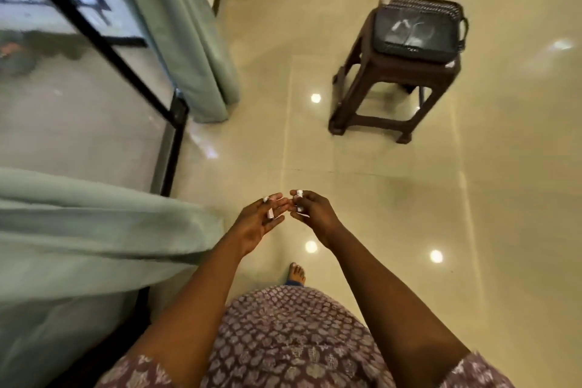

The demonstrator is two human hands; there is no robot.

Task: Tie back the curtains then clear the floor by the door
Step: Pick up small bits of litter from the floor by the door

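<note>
Two pale green curtains hang by a glass door with a black frame (176,116). The far curtain (192,41) falls in folds to the floor beside the frame. The near curtain (88,230) bulges out at my lower left. My left hand (258,220) is held out palm up over the tiled floor, fingers relaxed and holding nothing. My right hand (310,209) is just to its right with loosely curled fingers, holding nothing. The fingertips of both hands nearly meet. Neither hand touches a curtain.
A dark brown stool (387,85) stands on the floor at the upper right with a black mesh basket (415,28) on top. The glossy cream tiles (409,214) reflect ceiling lights. My bare foot (297,274) shows below the hands.
</note>
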